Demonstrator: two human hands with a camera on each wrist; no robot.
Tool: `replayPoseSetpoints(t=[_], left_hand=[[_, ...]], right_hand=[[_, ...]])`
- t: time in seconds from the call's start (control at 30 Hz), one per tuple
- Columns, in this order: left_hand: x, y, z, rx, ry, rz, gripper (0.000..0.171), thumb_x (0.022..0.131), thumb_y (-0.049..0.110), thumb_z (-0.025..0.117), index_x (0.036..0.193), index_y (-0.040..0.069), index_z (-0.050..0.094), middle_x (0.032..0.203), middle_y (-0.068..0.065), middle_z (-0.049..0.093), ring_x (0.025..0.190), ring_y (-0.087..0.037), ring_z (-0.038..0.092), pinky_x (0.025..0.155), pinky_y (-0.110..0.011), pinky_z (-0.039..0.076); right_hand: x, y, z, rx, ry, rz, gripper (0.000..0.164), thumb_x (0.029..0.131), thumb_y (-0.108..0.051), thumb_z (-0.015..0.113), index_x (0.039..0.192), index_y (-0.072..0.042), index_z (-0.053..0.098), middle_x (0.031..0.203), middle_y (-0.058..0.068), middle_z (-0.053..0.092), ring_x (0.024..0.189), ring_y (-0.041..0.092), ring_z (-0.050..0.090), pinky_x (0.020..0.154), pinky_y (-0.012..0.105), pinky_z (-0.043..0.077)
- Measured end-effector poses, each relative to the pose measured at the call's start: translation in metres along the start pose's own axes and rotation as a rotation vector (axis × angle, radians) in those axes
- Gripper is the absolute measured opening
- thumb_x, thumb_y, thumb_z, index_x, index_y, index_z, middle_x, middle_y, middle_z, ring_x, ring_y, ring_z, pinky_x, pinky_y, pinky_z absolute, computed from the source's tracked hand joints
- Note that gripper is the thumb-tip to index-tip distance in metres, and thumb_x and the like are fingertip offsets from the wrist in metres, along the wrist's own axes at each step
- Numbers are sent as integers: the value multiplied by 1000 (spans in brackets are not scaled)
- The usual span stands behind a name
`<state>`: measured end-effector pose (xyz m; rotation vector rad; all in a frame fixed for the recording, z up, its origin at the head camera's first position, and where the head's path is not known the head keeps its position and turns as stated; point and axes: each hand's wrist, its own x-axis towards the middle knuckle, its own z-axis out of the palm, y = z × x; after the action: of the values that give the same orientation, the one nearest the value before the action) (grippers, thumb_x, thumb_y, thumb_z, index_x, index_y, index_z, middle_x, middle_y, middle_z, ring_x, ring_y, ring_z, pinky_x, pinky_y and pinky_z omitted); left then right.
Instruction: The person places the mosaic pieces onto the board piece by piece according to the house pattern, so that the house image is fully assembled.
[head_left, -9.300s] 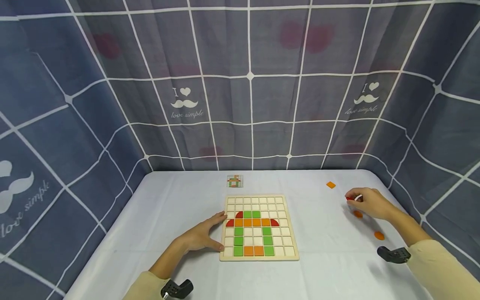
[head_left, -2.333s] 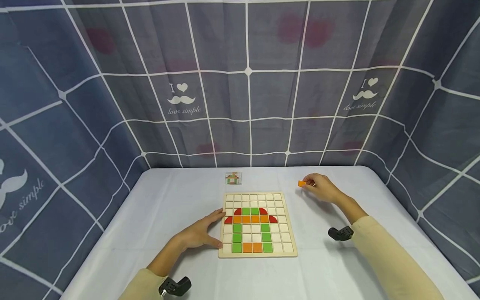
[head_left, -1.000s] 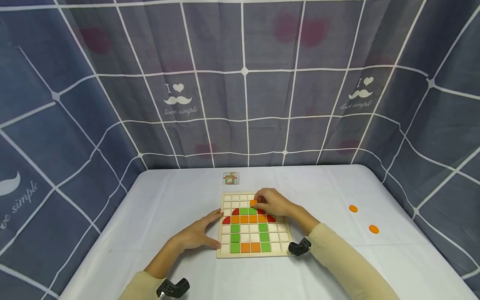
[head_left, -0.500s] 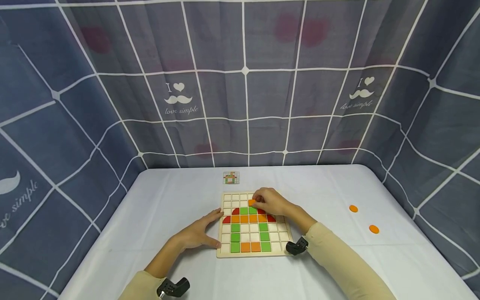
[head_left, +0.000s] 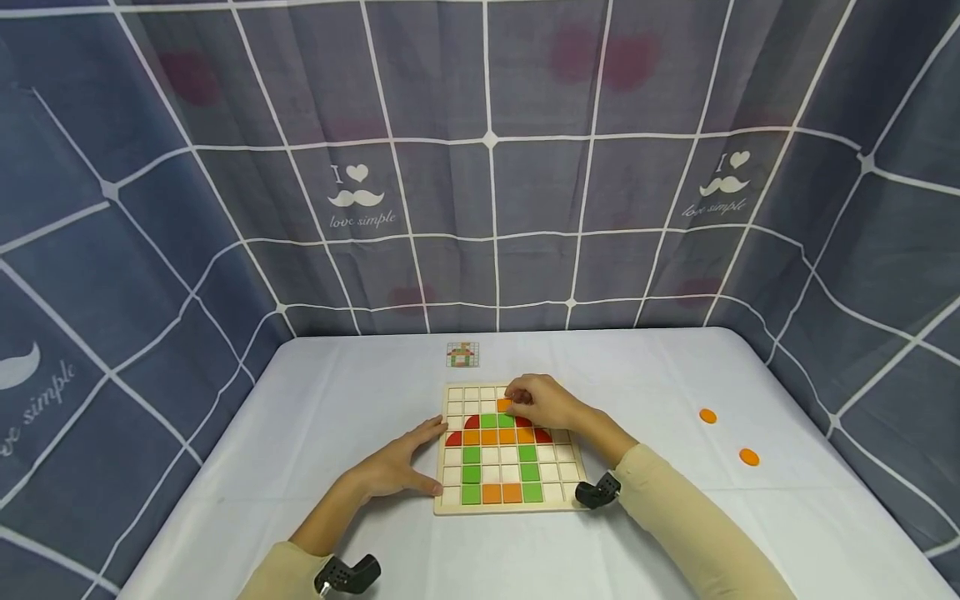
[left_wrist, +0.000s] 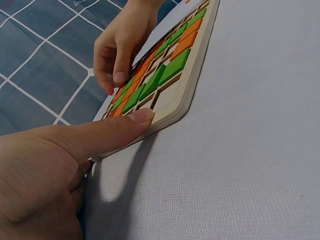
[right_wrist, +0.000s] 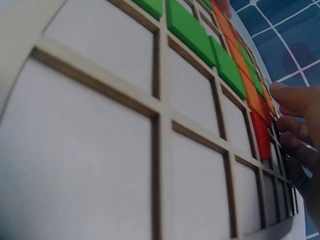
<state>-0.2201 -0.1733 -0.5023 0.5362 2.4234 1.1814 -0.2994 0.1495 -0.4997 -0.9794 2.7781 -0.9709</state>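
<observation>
A wooden grid board (head_left: 562,492) lies on the white cloth, with green, orange and red tiles set in its cells. My left hand (head_left: 390,468) rests along the board's left edge, thumb and fingers spread and touching the frame. At the top of the pattern, my right hand (head_left: 546,403) pinches an orange square tile (head_left: 503,406) over a cell above the green pair. The hand partly hides that tile and the red quarter-round tile on the right. In the right wrist view, the thumb (right_wrist: 292,97) is right at the orange tile and the other fingers are curled.
Behind the board lies a small pattern card (head_left: 462,355) with a matching coloured design. Two round orange pieces (head_left: 708,416) lie on the cloth at the right. A grey checked curtain (head_left: 420,192) surrounds the table on the back and sides.
The right hand has brought the orange square tile from the right to the board's upper part and lowered it to a cell. A red tile was added earlier. The left hand stays put.
</observation>
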Motion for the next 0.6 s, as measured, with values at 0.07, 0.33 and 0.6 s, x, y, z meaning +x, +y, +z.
replayPoseSetpoints(t=[0.07, 0.33, 0.6], left_hand=[[0, 0, 0, 2, -1, 3, 106, 69, 22, 96, 160, 14, 42, 170, -3, 23, 156, -37, 11, 120, -66, 10], [-1, 2, 0, 8, 2, 4, 105, 70, 21, 96, 160, 14, 42, 170, -2, 23, 156, -37, 11, 120, -66, 10], [-1, 3, 1, 6, 6, -5, 105, 70, 21, 96, 160, 13, 42, 170, -3, 23, 156, -37, 11, 120, -67, 10]], right_hand=[[-2, 1, -4, 18, -4, 10, 24, 97, -19, 75, 115, -5, 73, 92, -6, 64, 82, 11, 58, 75, 30, 54], [-19, 9, -29, -5, 36, -39, 26, 96, -17, 76, 115, 0, 72, 93, -5, 67, 84, 12, 61, 73, 31, 55], [-46, 22, -59, -59, 60, 1, 26, 93, -16, 78, 115, -1, 73, 97, -3, 68, 87, 14, 61, 74, 33, 53]])
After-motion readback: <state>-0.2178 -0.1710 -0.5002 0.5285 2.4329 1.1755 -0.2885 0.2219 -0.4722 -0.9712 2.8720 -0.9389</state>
